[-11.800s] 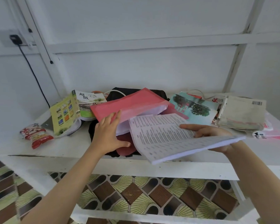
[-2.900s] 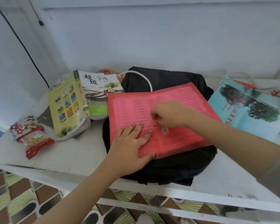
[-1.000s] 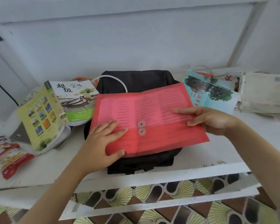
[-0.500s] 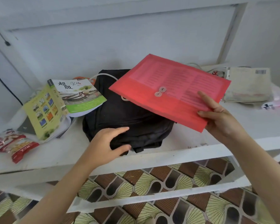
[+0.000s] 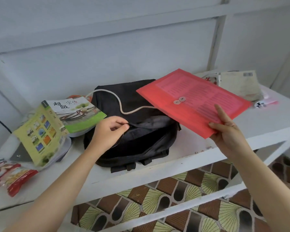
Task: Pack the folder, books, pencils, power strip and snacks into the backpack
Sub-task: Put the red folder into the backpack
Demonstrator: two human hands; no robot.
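Note:
A black backpack (image 5: 141, 136) lies flat on the white shelf (image 5: 199, 158). My left hand (image 5: 107, 131) pinches the backpack's zipper at its upper left edge. My right hand (image 5: 224, 131) grips the near corner of a red folder (image 5: 196, 99) with a string clasp and holds it in the air above the backpack's right side. A white cord (image 5: 119, 104) runs across the top of the backpack. Green-covered books (image 5: 57, 121) lie to the left, and red snack packets (image 5: 8, 176) sit at the shelf's left end.
More books and papers (image 5: 238, 82) are stacked at the shelf's far right, with a small pink item (image 5: 266, 102) beside them. A white wall rises behind the shelf. Below the shelf's front rail is a patterned tile floor (image 5: 157, 201).
My left hand moved from the backpack's front onto its zipper and pinched it. The red folder, lifted off the backpack earlier, stays raised in my right hand.

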